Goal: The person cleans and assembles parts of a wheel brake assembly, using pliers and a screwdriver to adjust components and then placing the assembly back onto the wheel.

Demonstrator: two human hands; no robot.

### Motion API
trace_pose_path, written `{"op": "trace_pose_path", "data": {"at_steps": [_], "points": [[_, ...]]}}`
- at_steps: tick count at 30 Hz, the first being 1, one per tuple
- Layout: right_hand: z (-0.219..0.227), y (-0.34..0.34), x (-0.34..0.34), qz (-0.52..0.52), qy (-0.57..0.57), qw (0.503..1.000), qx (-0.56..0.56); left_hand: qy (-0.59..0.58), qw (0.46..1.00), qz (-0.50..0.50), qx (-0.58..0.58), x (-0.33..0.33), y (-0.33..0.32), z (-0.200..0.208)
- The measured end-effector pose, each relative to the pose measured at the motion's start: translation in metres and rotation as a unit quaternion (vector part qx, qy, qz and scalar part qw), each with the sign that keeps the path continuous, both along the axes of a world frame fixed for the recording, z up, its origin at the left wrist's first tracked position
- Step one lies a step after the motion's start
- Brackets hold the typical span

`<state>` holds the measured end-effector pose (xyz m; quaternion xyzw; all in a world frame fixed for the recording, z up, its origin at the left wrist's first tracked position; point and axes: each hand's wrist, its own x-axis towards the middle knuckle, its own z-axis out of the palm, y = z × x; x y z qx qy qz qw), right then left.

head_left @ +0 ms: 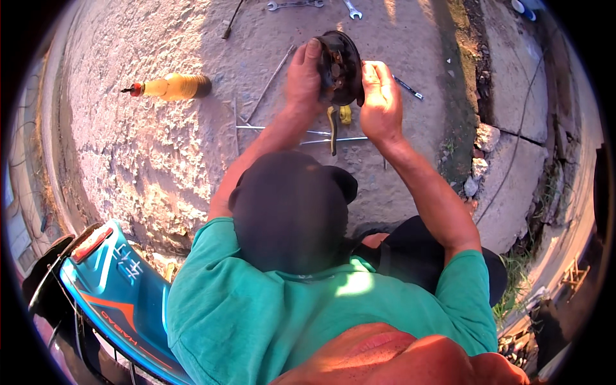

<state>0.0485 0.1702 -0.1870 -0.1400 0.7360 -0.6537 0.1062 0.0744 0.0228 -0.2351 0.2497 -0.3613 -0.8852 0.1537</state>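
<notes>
Both hands hold up a dark, round metal part point(340, 67), shaped like a drum with a wide rim, above the concrete. My left hand point(303, 78) is closed on its left side, thumb along the upper edge. On the right, my right hand point(382, 102) pinches the rim with fingers bent. Rusty brown pieces show inside the part, but I cannot make out their kind. Below it lie a pair of pliers point(333, 131) and a small yellow object point(346, 115). Thin metal rods point(273, 83) lie beside my left forearm.
A yellow bottle point(176, 86) with a red cap lies at left. Beyond the part are a double-ended wrench point(295, 4), another wrench point(352, 9) and a dark-tipped rod point(229, 29). A blue panel point(119, 292) stands at lower left. Broken slabs and stones point(486, 137) border the right.
</notes>
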Motion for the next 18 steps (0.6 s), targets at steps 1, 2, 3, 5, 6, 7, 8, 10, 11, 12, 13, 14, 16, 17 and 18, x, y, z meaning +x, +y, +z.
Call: {"op": "trace_pose_path", "data": {"at_steps": [1, 2, 3, 5, 6, 7, 8, 10, 11, 12, 13, 14, 16, 17, 18], "points": [[0.000, -0.004, 0.003, -0.008, 0.000, 1.000, -0.009, 0.011, 1.000, -0.002, 0.024, 0.001, 0.000, -0.006], [-0.001, -0.005, 0.005, -0.017, -0.001, 1.000, -0.015, 0.021, 0.998, -0.005, 0.051, 0.000, 0.004, -0.005], [-0.002, -0.005, 0.006, -0.026, -0.001, 0.999, -0.021, 0.011, 0.999, 0.003, 0.044, -0.001, 0.005, -0.003], [-0.006, 0.002, -0.004, 0.015, -0.044, 0.999, -0.025, -0.009, 0.999, 0.016, 0.030, -0.003, 0.008, 0.003], [-0.007, 0.006, -0.010, 0.038, -0.065, 0.997, -0.029, -0.014, 0.999, 0.011, -0.030, -0.003, 0.002, 0.001], [-0.007, 0.010, -0.019, 0.077, -0.064, 0.995, -0.007, -0.019, 0.996, 0.006, -0.090, -0.004, -0.007, -0.001], [-0.005, 0.018, -0.028, 0.114, -0.065, 0.991, 0.017, -0.025, 0.989, -0.001, -0.148, -0.004, -0.011, -0.004], [0.012, 0.021, -0.032, 0.159, -0.122, 0.979, 0.025, -0.030, 0.987, -0.003, -0.159, -0.004, -0.010, 0.007], [0.012, 0.018, -0.029, 0.139, -0.124, 0.982, 0.013, -0.032, 0.985, -0.003, -0.167, -0.005, -0.010, 0.012], [0.012, 0.014, -0.025, 0.117, -0.126, 0.985, 0.001, -0.022, 0.991, 0.002, -0.135, -0.004, -0.010, 0.010], [0.009, 0.010, -0.021, 0.096, -0.128, 0.987, -0.011, -0.012, 0.995, 0.007, -0.102, -0.004, -0.010, 0.005], [-0.003, 0.004, -0.015, 0.046, -0.089, 0.995, -0.024, -0.001, 0.998, 0.009, -0.068, -0.004, -0.007, 0.001], [-0.005, -0.005, 0.001, -0.008, -0.037, 0.999, -0.036, 0.022, 1.000, -0.006, 0.017, 0.001, -0.004, -0.010], [-0.005, -0.007, 0.005, -0.037, -0.010, 0.998, -0.040, 0.035, 0.997, -0.015, 0.062, 0.001, -0.001, -0.009], [-0.003, -0.009, 0.002, -0.036, 0.014, 0.999, -0.034, 0.028, 0.998, -0.005, 0.061, 0.000, 0.002, -0.008]]}}
